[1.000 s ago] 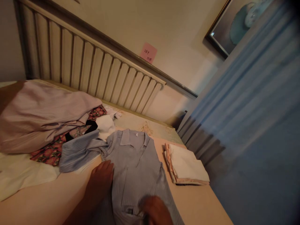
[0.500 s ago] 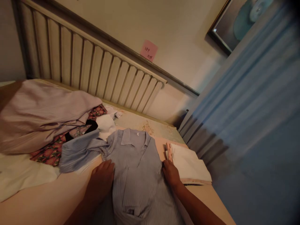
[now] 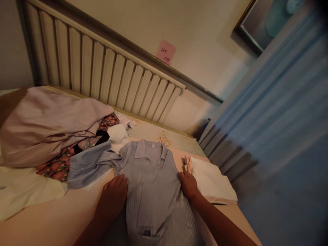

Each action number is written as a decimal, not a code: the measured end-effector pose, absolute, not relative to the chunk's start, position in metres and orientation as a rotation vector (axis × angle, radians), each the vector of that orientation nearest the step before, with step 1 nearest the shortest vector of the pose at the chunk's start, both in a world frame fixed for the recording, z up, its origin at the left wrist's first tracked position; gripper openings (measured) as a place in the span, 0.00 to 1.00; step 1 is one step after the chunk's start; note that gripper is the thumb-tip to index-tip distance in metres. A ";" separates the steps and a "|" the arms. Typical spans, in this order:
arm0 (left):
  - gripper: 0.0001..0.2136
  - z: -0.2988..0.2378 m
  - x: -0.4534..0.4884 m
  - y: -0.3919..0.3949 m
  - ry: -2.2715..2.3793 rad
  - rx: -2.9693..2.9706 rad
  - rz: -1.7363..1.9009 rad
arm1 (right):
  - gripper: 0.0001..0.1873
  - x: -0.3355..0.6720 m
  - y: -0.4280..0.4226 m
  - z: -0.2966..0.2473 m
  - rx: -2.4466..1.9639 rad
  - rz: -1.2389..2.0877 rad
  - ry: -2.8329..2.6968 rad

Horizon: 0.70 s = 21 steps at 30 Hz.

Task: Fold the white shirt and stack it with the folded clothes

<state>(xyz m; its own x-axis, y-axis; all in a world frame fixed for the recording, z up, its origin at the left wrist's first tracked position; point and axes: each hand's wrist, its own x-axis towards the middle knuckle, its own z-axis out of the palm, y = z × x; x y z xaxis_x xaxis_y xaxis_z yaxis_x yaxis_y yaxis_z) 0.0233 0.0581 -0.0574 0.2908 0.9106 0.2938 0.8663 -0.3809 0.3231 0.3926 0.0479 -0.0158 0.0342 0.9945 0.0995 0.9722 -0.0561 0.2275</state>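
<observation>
A grey-blue striped shirt [image 3: 153,191] lies front up with its collar toward the radiator. My left hand [image 3: 112,194] is closed at the shirt's left side, just below the sleeve, with its fingertips on the cloth edge. On the opposite side my right hand [image 3: 189,185] pinches the shirt's edge below the armhole. One sleeve [image 3: 89,164] stretches out to the left and touches the clothes pile. The lower end of the shirt runs out of view between my forearms, and my thumbs are mostly hidden.
To the left, a heap holds a pink garment [image 3: 56,119], a red floral cloth [image 3: 57,164] and a pale yellow cloth [image 3: 30,191]. A folded white stack [image 3: 214,179] lies right of the shirt. Behind stands a radiator [image 3: 102,65]; a blue curtain [image 3: 276,136] hangs at the right.
The whole view has shifted slightly, so everything sits a little further right. My right hand has drawn the shirt's side edge slightly outward; my left hand stays at its side.
</observation>
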 end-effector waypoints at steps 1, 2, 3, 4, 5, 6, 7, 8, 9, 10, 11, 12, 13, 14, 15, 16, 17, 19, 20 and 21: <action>0.15 -0.058 0.023 0.058 1.687 2.435 0.670 | 0.12 0.392 0.049 -0.014 2.180 0.353 2.067; 0.15 -0.059 0.023 0.058 1.686 2.429 0.676 | 0.12 0.392 0.050 -0.013 2.174 0.353 2.044; 0.15 -0.061 0.023 0.058 1.686 2.423 0.684 | 0.12 0.391 0.052 -0.012 2.169 0.349 2.021; 0.16 -0.062 0.023 0.058 1.685 2.416 0.691 | 0.13 0.390 0.053 -0.011 2.162 0.341 2.001; 0.16 -0.063 0.023 0.058 1.682 2.410 0.696 | 0.13 0.389 0.055 -0.010 2.153 0.330 1.983; 0.16 -0.063 0.024 0.058 1.679 2.405 0.696 | 0.13 0.387 0.056 -0.009 2.143 0.317 1.968; 0.17 -0.063 0.024 0.058 1.679 2.399 0.693 | 0.13 0.386 0.058 -0.007 2.133 0.301 1.954; 0.17 -0.062 0.024 0.058 1.685 2.392 0.688 | 0.14 0.385 0.059 -0.006 2.121 0.282 1.942; 0.17 -0.061 0.024 0.058 1.689 2.389 0.681 | 0.14 0.384 0.061 -0.003 2.108 0.261 1.934; 0.17 -0.061 0.023 0.057 1.692 2.392 0.675 | 0.14 0.385 0.063 0.000 2.092 0.238 1.928; 0.17 -0.060 0.023 0.057 1.694 2.398 0.672 | 0.13 0.385 0.066 0.003 2.077 0.215 1.924; 0.17 -0.060 0.023 0.056 1.693 2.404 0.672 | 0.13 0.386 0.070 0.008 2.064 0.196 1.920; 0.17 -0.061 0.023 0.056 1.694 2.407 0.674 | 0.12 0.388 0.075 0.013 2.055 0.182 1.919; 0.17 -0.062 0.023 0.056 1.695 2.406 0.677 | 0.12 0.390 0.081 0.018 2.051 0.178 1.921; 0.17 -0.063 0.023 0.056 1.698 2.401 0.679 | 0.12 0.393 0.089 0.023 2.053 0.183 1.929; 0.17 -0.064 0.023 0.056 1.700 2.394 0.679 | 0.13 0.395 0.098 0.028 2.059 0.196 1.942; 0.17 -0.065 0.023 0.055 1.696 2.389 0.677 | 0.14 0.397 0.109 0.032 2.065 0.212 1.962; 0.17 -0.065 0.023 0.055 1.691 2.375 0.671 | 0.17 0.400 0.131 0.037 2.067 0.238 2.018; 0.17 -0.065 0.023 0.055 1.692 2.366 0.664 | 0.17 0.401 0.143 0.039 2.061 0.245 2.051; 0.17 -0.065 0.023 0.054 1.696 2.360 0.653 | 0.18 0.401 0.154 0.039 2.050 0.248 2.086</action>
